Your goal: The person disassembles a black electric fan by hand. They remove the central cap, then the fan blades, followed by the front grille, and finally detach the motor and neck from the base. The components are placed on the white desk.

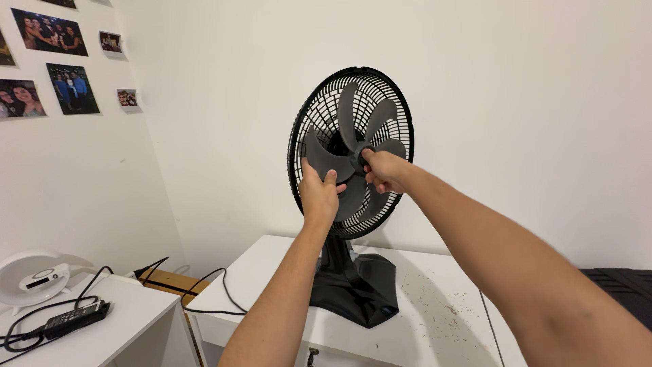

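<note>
Photos [49, 32] on the wall, white table [435, 319] (speckled with dark crumbs), black cable [221, 289], remote [73, 318]

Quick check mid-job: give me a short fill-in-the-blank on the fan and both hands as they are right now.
1. The right hand pinches the hub at the ____ of the grey blades.
2. The left hand grips one ____ of the fan.
3. The fan's black base stands on a ____ table.
4. The fan's front ____ is off, so the blades are bare.

Missing words: centre; blade; white; grille
</note>
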